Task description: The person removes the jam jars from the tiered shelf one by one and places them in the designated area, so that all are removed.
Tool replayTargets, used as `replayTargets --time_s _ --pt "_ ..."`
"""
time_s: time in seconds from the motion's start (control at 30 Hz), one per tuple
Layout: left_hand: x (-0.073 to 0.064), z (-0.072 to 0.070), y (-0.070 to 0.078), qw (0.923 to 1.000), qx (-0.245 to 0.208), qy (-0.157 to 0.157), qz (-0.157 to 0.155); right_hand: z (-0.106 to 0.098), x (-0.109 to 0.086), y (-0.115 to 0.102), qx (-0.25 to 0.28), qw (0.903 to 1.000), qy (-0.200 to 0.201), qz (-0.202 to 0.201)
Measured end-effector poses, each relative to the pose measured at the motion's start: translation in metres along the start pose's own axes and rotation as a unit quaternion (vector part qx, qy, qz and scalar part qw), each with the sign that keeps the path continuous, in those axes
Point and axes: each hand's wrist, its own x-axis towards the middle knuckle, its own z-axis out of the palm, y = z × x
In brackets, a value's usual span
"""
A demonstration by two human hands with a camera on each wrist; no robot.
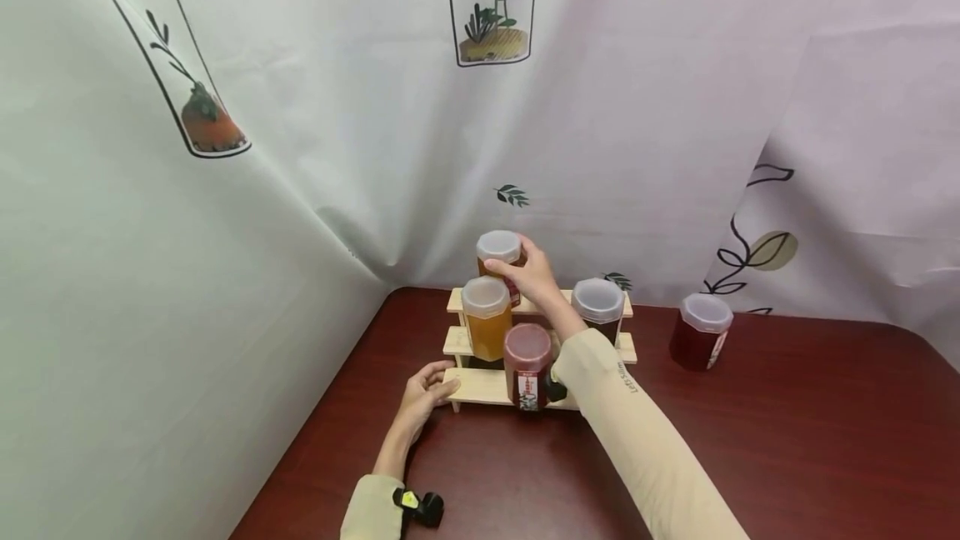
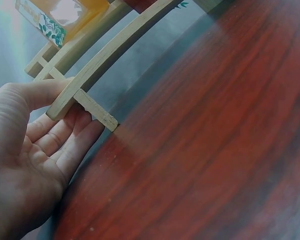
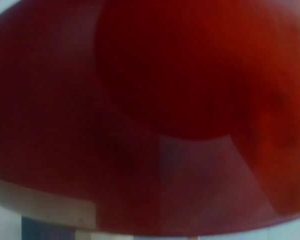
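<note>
A light wooden three-step rack [image 1: 480, 387] stands on the table. My left hand [image 1: 422, 394] grips the left end of its lowest step, thumb on top and fingers beneath, as the left wrist view shows. At the top step's left side, my right hand [image 1: 534, 275] holds an amber-brown jar [image 1: 498, 247] with a frosted lid, thumb and fingers round it. In front of that jar, a yellow-orange jar [image 1: 488, 332] sits on the middle step. A red jar [image 1: 527, 365] stands on the lowest step, near my right wrist. Red jar wall [image 3: 140, 100] fills the right wrist view.
A dark jar [image 1: 597, 307] stands at the rack's right side, partly behind my right forearm. Farther right, a dark red jar [image 1: 701, 332] rests directly on the reddish-brown table [image 1: 810, 432]. A white printed cloth [image 1: 660, 148] hangs behind and along the left.
</note>
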Motion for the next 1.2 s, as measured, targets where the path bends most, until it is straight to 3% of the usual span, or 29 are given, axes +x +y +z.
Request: replayTargets --time_s 0.33,0.67,0.97,1.2 --pt "0.001 0.0 -0.003 1.0 -0.001 0.0 0.008 -0.005 -0.001 0.002 0.02 0.9988 0.042 -0.016" --pt "0.001 -0.001 -0.003 1.0 0.002 -0.001 0.009 -0.009 -0.004 -0.017 0.055 0.9952 0.073 -0.034" --pt "-0.002 -0.001 -0.005 0.9999 0.008 0.009 0.007 -0.018 -0.013 -0.044 0.028 0.9901 0.075 -0.115" --pt "0.001 -0.002 -0.004 0.9999 0.01 0.002 0.011 -0.047 -0.017 -0.068 0.013 0.983 0.095 -0.157"
